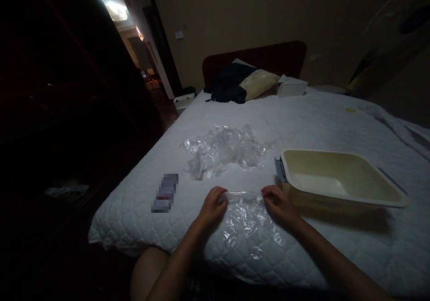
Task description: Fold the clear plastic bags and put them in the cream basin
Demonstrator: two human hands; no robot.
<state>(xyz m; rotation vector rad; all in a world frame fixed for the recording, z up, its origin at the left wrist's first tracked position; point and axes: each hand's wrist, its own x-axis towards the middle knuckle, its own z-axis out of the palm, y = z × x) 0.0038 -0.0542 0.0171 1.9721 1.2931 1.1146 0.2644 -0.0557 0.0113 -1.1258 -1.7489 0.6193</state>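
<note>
A clear plastic bag is stretched between my two hands near the front edge of the bed. My left hand pinches its upper left corner, fingers closed. At the opposite corner, my right hand grips the same top edge between thumb and fingers. The lower part of the bag lies crinkled on the white quilted cover. Just beyond my hands spreads a loose heap of more clear plastic bags. To the right of my right hand stands a cream storage bin, lidless, with grey side clips.
A blurred-out flat object lies left of my left hand. Dark cloth, a yellowish pillow and a white box sit by the headboard. The quilted bed drops off at the left and front.
</note>
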